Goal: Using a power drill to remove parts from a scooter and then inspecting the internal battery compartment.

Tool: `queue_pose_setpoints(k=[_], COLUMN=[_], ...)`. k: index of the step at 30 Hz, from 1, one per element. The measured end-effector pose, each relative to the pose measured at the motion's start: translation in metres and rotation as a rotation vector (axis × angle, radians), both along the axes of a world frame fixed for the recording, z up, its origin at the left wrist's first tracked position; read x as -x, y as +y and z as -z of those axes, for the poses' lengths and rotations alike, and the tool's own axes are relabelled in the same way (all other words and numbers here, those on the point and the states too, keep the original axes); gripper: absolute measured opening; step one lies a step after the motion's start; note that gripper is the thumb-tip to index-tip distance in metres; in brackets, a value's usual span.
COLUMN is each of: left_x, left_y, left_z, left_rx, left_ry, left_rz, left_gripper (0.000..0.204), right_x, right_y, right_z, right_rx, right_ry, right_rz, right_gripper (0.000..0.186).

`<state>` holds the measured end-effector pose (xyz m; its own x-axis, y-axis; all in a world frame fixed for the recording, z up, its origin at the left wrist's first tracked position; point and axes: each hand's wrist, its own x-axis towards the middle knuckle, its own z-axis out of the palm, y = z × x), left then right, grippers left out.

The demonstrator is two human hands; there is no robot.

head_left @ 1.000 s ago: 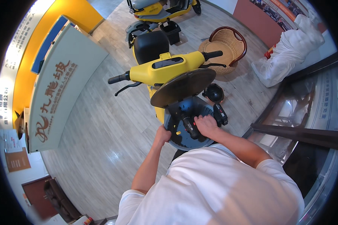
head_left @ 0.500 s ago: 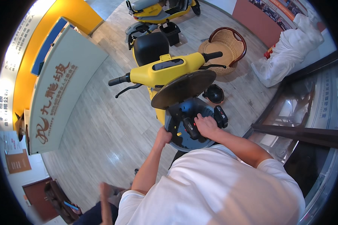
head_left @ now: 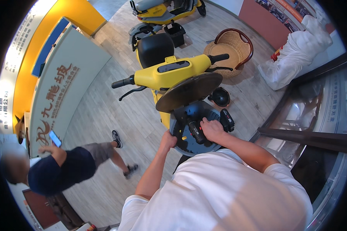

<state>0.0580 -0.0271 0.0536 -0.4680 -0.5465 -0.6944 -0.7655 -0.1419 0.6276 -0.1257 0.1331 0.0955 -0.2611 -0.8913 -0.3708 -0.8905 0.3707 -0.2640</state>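
Note:
In front of me stands a yellow scooter (head_left: 160,77), its handlebar facing me. A grey-blue front box (head_left: 178,145) is mounted on it, with the dark oval lid (head_left: 191,92) tipped up toward the handlebar. My left hand (head_left: 168,141) is closed around the left side of the box's rim. My right hand (head_left: 212,129) is wrapped around the handle of a black cordless drill (head_left: 196,133), whose body lies over the box's inside. Its battery (head_left: 227,120) sticks out to the right of my fist. The drill's front end points toward the lid hinge. Small yellow pieces (head_left: 184,137) show inside the box.
A black helmet (head_left: 219,96) and a wicker chair (head_left: 227,54) stand at the right. Another yellow scooter (head_left: 162,13) is farther back. A person (head_left: 65,169) with a phone (head_left: 55,139) is at the left, near the counter (head_left: 71,88). A glass door (head_left: 312,111) is close on my right.
The other person has moved up from the lower edge on the left and now shows nearly whole, phone in hand. My hands, the drill and the scooter stay practically in place.

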Motion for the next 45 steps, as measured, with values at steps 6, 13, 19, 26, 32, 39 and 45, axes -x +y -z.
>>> queue_pose_setpoints(k=[6, 13, 19, 26, 32, 39, 45], left_x=[-0.002, -0.001, -0.008, -0.005, -0.006, -0.006, -0.012], left_y=[-0.002, 0.0, -0.003, -0.002, -0.001, -0.002, -0.003], left_z=[0.006, 0.005, 0.019, 0.01, 0.014, 0.015, 0.027], left_rx=[-0.019, 0.058, 0.067, 0.049, 0.077, 0.05, 0.103], left_ry=[0.002, 0.024, 0.036, 0.007, 0.049, -0.007, 0.02], left_rz=[0.013, 0.028, 0.034, 0.026, 0.044, 0.052, 0.074], left_gripper=[0.039, 0.037, 0.038, 0.037, 0.036, 0.038, 0.038], right_x=[0.001, -0.001, -0.005, 0.002, 0.0, 0.001, 0.002], right_y=[0.002, 0.001, 0.0, 0.0, 0.001, 0.002, 0.004], right_z=[0.008, 0.002, 0.007, 0.006, 0.007, 0.012, 0.017], right_rx=[0.023, -0.002, 0.015, 0.013, 0.021, 0.068, 0.093], right_ry=[0.036, 0.024, 0.038, 0.044, 0.032, 0.2, 0.231], right_rz=[-0.002, 0.009, 0.007, -0.009, -0.003, -0.115, -0.147], right_gripper=[0.02, 0.02, 0.019, 0.02, 0.019, 0.018, 0.016])
